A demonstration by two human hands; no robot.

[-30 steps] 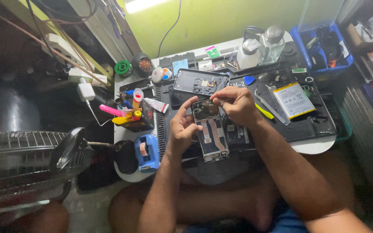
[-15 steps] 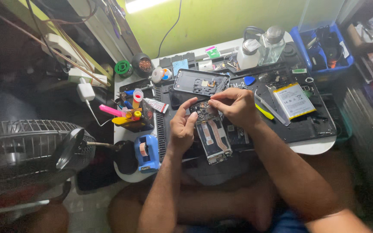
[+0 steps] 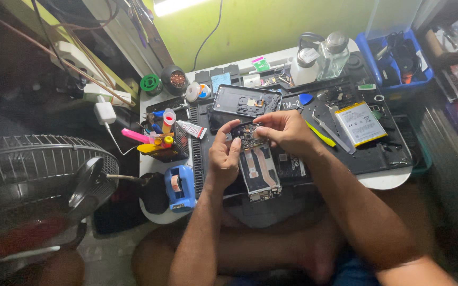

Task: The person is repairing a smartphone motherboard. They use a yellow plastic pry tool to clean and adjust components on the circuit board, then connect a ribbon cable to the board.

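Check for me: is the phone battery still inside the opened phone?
No, the battery lies on the mat to the right, apart from the phone.

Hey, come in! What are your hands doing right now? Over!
Left hand steadies the opened phone. Right hand pinches at its top end. Back cover lies just behind; battery off to the right.

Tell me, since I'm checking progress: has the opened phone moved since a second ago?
No. The opened phone lies in the same spot below the detached back cover, both hands at its top end.
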